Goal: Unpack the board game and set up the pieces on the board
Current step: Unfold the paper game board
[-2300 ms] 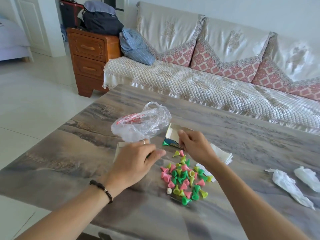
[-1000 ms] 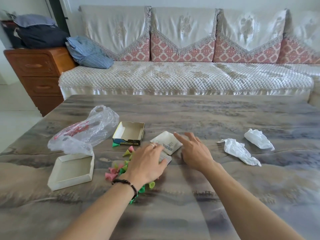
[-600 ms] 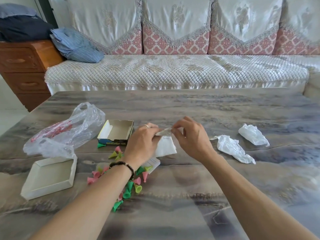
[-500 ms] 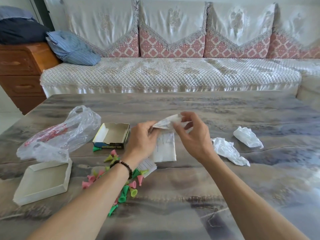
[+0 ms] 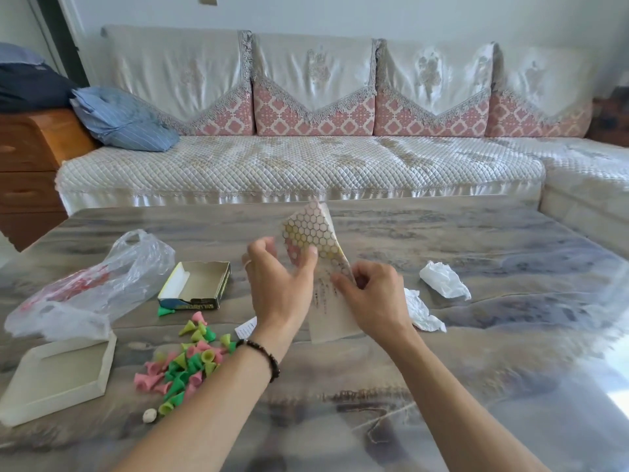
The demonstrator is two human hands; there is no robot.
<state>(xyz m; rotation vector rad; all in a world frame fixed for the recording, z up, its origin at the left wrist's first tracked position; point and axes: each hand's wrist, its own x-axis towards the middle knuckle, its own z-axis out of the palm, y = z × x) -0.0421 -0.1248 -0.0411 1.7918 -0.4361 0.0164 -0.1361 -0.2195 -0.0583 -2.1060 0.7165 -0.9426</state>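
Note:
A folded paper board (image 5: 311, 233) printed with a honeycomb of small hexagons is held up above the table (image 5: 476, 335), partly unfolded. My left hand (image 5: 275, 287) pinches its left side with thumb and fingers. My right hand (image 5: 371, 298) grips its lower right part. A pile of pink, green and yellow cone pieces (image 5: 183, 362) lies on the table under my left forearm, with a small white die (image 5: 149, 415) at its near edge. The empty box tray (image 5: 195, 286) sits behind the pile, the box lid (image 5: 59, 376) at the near left.
A clear plastic bag (image 5: 88, 287) with red print lies at the left. Two crumpled white plastic scraps (image 5: 444, 279) (image 5: 420, 313) lie right of my hands. A small printed slip (image 5: 246, 327) rests by my left wrist. A sofa (image 5: 306, 165) runs behind the table.
Both hands left the pieces, picked up the folded paper and lifted it. It has opened further, and the hexagon-printed side now shows.

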